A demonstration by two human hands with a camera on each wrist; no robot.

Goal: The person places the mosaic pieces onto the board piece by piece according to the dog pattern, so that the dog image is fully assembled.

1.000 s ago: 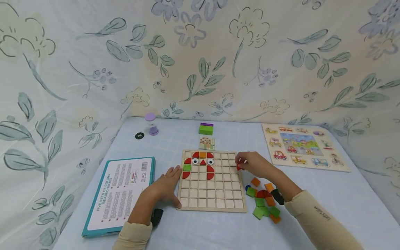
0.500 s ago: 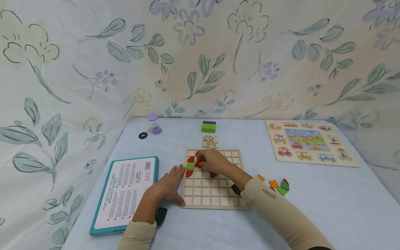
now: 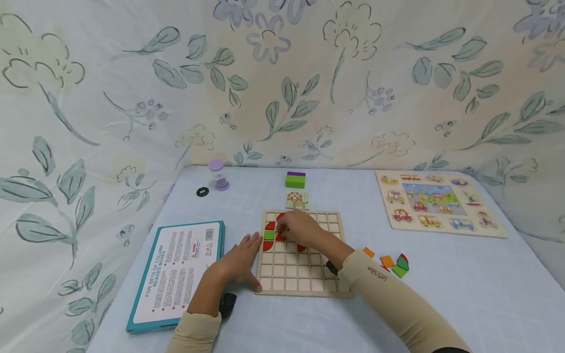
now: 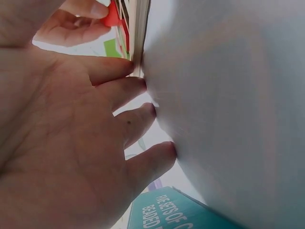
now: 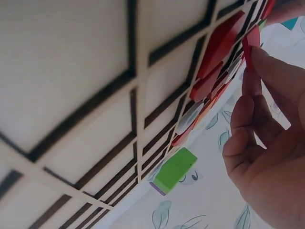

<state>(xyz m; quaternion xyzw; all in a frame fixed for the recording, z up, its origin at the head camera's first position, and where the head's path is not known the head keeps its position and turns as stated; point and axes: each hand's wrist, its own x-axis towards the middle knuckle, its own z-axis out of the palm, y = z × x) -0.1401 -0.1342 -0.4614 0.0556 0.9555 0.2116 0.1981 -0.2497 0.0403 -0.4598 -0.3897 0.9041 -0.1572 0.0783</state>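
A wooden grid board lies on the table, with several tiles set in its upper left cells. Among them are red curved pieces and a green square. My left hand rests flat beside the board, its spread fingers and thumb along the left edge. Over the upper left cells, my right hand pinches a red tile between thumb and fingers; the right wrist view shows it tilted above the grid. That hand hides some of the set tiles in the head view.
Loose orange, green and red tiles lie right of the board, partly behind the right sleeve. Behind it are a picture card and a green block. A teal-edged box, sand timer, black chip and vehicle puzzle surround it.
My right hand has moved left from the board's right edge to its upper left cells, carrying the red tile; over the last half second it barely shifts. The left hand stays beside the board.
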